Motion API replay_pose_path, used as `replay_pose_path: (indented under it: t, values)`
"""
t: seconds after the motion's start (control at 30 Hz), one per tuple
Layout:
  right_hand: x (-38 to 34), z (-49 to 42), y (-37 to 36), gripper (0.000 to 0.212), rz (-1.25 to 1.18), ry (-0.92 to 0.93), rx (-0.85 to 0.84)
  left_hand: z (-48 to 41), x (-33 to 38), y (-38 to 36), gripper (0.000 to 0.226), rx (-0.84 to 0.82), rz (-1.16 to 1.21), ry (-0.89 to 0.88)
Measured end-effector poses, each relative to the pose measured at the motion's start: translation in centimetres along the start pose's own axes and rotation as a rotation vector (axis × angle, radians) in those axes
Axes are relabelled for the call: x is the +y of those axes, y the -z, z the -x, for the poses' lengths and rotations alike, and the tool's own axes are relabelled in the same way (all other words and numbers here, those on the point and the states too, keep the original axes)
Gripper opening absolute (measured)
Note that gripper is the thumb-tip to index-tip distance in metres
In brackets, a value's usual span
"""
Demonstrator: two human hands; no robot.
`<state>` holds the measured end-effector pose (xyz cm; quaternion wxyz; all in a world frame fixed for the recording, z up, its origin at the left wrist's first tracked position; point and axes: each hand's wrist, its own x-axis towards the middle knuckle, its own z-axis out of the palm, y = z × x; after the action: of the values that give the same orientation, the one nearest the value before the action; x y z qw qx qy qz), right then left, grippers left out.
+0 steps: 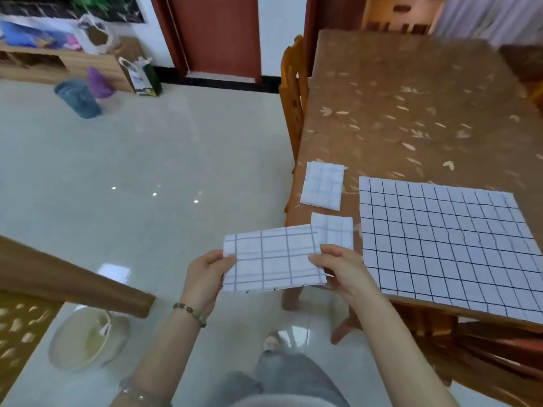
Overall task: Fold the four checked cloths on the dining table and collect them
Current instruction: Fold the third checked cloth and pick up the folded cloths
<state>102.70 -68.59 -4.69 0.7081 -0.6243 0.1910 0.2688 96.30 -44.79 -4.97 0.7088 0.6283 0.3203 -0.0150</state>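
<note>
Checked cloths (446,242) on dining table (411,107)

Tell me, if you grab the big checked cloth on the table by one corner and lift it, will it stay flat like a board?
Probably not. The big checked cloth lies limp with wavy grid lines, so it likely droops. The cloth held by the left hand and right hand is already folded, so this fabric bends easily. It looks thin, probably light.
</note>
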Motion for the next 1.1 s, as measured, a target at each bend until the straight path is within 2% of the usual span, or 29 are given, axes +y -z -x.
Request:
replay_pose_path:
  t: [0.13,0.23,0.37,0.6,0.83,0.93,1.1]
  values:
    - [-2.2,-3.0,-0.4,0.017,-0.062,-0.002,0.054,-5.4,3.4,-1.9,0.027,-0.071,-0.066,-0.003]
    - [-3.3,-5.2,-0.6,0.034,-0.091,-0.017,0.106,-9.7,5.2,-3.1,0.024,-0.142,-0.140,-0.010]
    - [-4.9,-8.1,-1.2,0.018,-0.181,-0.003,0.181,-15.5,7.7,-5.2,0.019,-0.258,-0.227,0.010]
    - [-8.3,-14.6,-5.2,0.014,-0.398,0.031,0.400,-26.9,14.3,-8.4,0.036,-0.468,-0.375,-0.054]
    - [-12.0,-19.2,-9.5,0.010,-0.551,0.070,0.611,-36.2,19.4,-12.4,0.025,-0.703,-0.563,-0.136]
    - [-12.9,-20.3,-10.3,0.011,-0.582,0.063,0.685,-38.8,20.3,-14.7,0.004,-0.763,-0.601,-0.155]
    - [-13.4,-22.2,-10.0,0.013,-0.586,0.029,0.825,-41.6,20.6,-19.0,0.004,-0.882,-0.677,-0.202]
